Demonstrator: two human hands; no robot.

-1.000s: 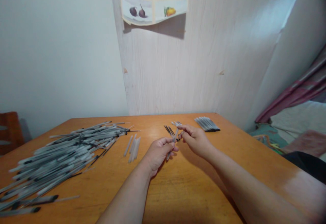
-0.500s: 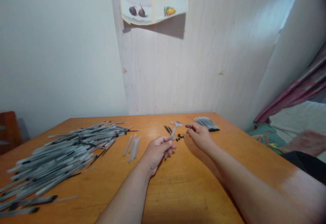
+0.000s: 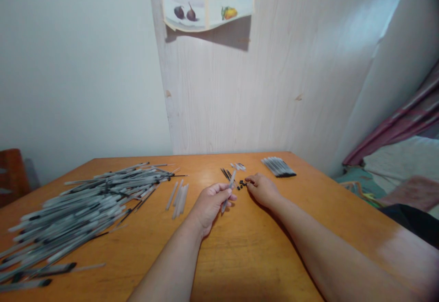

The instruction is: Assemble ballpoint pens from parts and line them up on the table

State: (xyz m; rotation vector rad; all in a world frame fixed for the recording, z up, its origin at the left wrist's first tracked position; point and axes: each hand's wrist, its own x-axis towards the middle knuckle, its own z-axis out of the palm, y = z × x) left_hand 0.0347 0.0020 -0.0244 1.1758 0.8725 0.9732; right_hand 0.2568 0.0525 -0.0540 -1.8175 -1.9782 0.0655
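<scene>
My left hand (image 3: 214,203) is closed around a translucent pen (image 3: 229,192), which tilts up and away between thumb and fingers. To its right, my right hand (image 3: 263,190) rests low on the table, its fingertips pinched at a small black pen cap at the edge of a little group of black caps (image 3: 241,184). Just behind the left fingers lie a few dark pen refills (image 3: 226,174). Beyond them is a small cluster of whitish pen parts (image 3: 238,166). Several clear pen barrels (image 3: 179,200) lie left of my left hand.
A big heap of pens and pen parts (image 3: 85,206) covers the left of the wooden table (image 3: 240,256). A neat row of pens with black ends (image 3: 278,166) lies at the back right. The wall (image 3: 219,105) stands behind the table; a chair (image 3: 13,174) is at far left.
My right hand has come down and a little left, from above the table to the black caps. My left hand still holds the pen in almost the same place.
</scene>
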